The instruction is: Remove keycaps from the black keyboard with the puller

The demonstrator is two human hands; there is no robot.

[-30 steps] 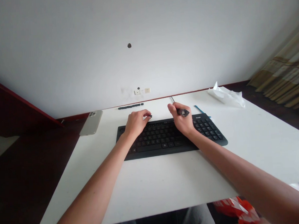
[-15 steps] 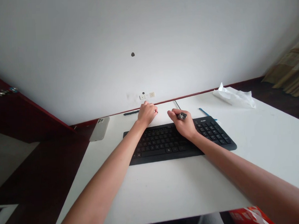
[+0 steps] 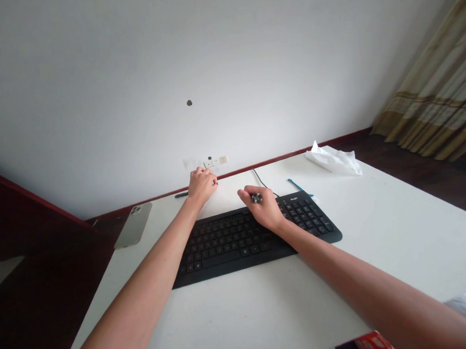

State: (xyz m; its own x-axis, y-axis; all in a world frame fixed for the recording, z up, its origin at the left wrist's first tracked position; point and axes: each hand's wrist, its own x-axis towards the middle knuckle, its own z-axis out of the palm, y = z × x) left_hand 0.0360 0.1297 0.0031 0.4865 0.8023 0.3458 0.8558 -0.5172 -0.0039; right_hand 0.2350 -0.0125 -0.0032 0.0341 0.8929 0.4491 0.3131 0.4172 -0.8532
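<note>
My left hand (image 3: 203,187) is over the back of the white table, beyond the keyboard's left part. Its fingers are curled, and a small dark tip shows at them; the rest of what they hold is hidden. My right hand (image 3: 263,208) is closed in a fist above the black keyboard (image 3: 222,271). A dark object with a round speckled end (image 3: 256,197) sticks up from this fist, its lower part hidden. Just left of my left hand lies a thin black strip (image 3: 181,195), partly covered by the hand.
A grey phone (image 3: 134,225) lies at the table's left edge. Behind the keyboard are a black cable (image 3: 260,179) and a thin blue stick (image 3: 298,185). Crumpled white plastic (image 3: 334,160) rests at the back right. The wall (image 3: 135,96) with sockets (image 3: 215,162) stands behind the table (image 3: 240,309).
The view has turned to the right, so the table things appear farther left and more curtain shows. Both hands remain closed in about the same places over the table.
</note>
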